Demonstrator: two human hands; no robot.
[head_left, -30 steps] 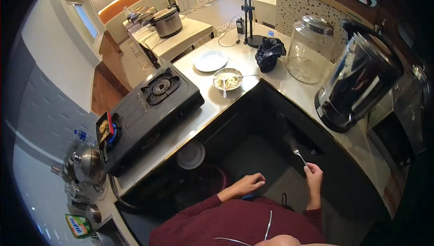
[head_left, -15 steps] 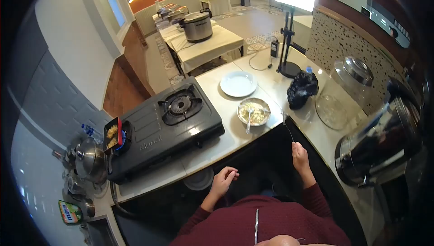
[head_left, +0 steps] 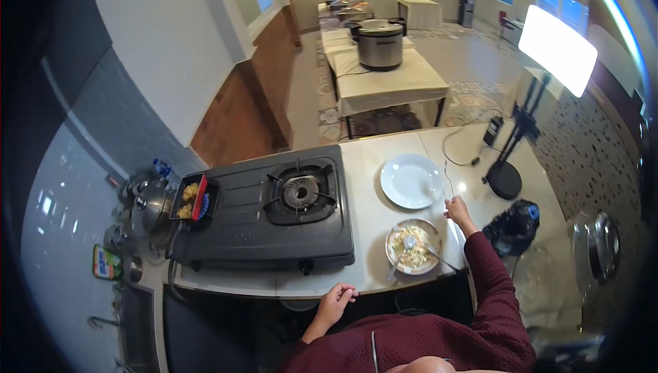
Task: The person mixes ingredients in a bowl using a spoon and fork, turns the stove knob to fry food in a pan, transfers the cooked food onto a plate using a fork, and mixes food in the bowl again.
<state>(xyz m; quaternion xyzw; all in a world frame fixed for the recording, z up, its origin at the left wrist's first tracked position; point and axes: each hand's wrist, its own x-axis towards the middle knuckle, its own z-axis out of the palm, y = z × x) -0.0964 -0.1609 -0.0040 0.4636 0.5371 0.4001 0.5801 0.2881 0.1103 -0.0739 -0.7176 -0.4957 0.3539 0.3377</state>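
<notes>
My right hand (head_left: 460,213) is closed on the handle of a thin metal utensil (head_left: 447,176), just right of the white plate (head_left: 410,180); its head is too blurred to tell the kind. My left hand (head_left: 336,302) hovers at the counter's front edge, fingers curled together, with nothing visible in them. Between the hands sits a bowl (head_left: 391,258) of chopped, pale mixture with spoon-like utensils in it. On the left burner, a small red-edged pan (head_left: 203,198) holds several golden-brown pieces over a blue flame.
The black two-burner stove (head_left: 274,236) fills the counter's left part. A black plastic bag (head_left: 513,229), a glass jar (head_left: 548,270) and a lamp on a stand (head_left: 506,180) are at the right. A steel pot (head_left: 152,205) stands beyond the pan. Farther back, a large cooker (head_left: 380,47) rests on a table.
My right hand has moved forward with the utensil, from the counter's front edge to beside the plate. My left hand stays low and curled. The view has turned to the left.
</notes>
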